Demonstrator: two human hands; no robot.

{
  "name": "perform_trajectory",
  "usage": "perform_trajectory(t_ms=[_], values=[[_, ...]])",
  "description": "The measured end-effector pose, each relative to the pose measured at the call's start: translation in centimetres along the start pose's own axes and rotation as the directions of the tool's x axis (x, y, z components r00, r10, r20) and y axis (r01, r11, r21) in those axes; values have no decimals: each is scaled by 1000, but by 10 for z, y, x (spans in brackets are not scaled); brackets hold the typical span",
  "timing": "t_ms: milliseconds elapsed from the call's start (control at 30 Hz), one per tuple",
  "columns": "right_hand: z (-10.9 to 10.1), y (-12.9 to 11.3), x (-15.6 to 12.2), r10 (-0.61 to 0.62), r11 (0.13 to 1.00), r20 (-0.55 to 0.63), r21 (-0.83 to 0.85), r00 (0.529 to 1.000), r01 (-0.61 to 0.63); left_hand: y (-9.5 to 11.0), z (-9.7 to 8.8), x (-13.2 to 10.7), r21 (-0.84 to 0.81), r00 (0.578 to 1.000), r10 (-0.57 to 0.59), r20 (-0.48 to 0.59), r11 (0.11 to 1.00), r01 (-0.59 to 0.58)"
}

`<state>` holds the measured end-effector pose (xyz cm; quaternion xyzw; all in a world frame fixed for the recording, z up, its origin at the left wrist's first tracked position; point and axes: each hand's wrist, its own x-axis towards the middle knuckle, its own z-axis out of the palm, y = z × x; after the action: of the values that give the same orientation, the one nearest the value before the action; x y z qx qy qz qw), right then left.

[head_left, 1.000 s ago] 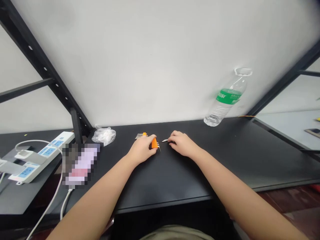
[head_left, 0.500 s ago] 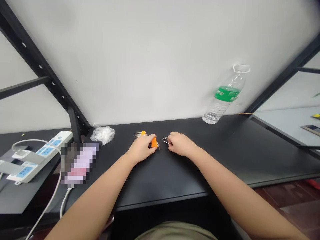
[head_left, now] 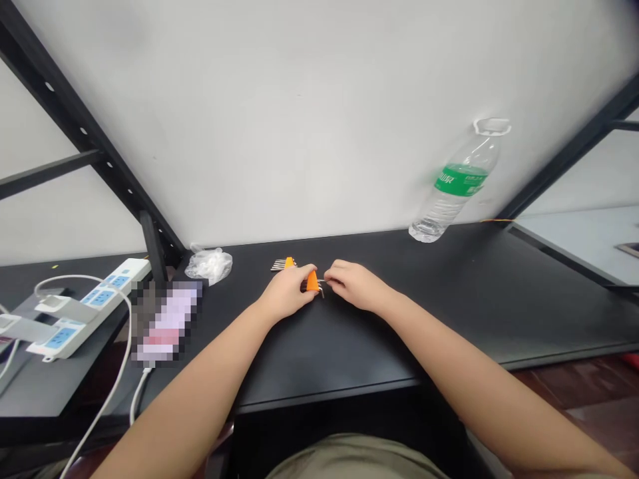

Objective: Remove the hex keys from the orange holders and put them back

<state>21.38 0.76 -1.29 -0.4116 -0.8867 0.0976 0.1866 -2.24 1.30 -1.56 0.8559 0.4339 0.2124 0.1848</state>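
Observation:
My left hand [head_left: 287, 293] is closed on an orange hex key holder [head_left: 312, 281] above the middle of the black tabletop. Bent metal ends of hex keys [head_left: 322, 291] stick out from its right side. Beyond the fingers, another orange part [head_left: 289, 262] shows with several silver key shafts [head_left: 278, 265] pointing left; whether both orange parts are one piece is hidden by the hand. Fingers pinched, my right hand [head_left: 352, 283] grips a thin silver hex key [head_left: 321, 280], whose tip reaches the right side of the orange holder.
A crumpled clear plastic bag [head_left: 210, 265] and a blurred-out phone-like item [head_left: 170, 322] with a white cable lie to the left. Farther left is a white power strip [head_left: 100, 299]. A large water bottle [head_left: 456, 183] leans against the wall at right. Black metal frames [head_left: 94, 143] flank the desk.
My right hand has moved left, bringing the hex key from a gap away up to the orange holder. My left hand still holds the holder. The view has shifted slightly.

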Motion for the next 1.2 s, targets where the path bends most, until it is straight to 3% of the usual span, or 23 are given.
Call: perform_trajectory(t_ms=[167,400,700,1200], values=[[3,-3,0,-12,1000,-35,-29,999,11,5,-2,-1,33,999,44,1,998,-44],[0,4,-3,66,998,-80,27,995,-64,2,-3,-1,54,1000,-12,-1,998,12],[-1,-1,-4,30,999,-63,-26,998,-31,1,-1,-1,61,1000,6,-8,998,-6],[2,8,-6,2,1000,-132,-16,991,-4,0,-1,-1,22,1000,0,-20,1000,0]])
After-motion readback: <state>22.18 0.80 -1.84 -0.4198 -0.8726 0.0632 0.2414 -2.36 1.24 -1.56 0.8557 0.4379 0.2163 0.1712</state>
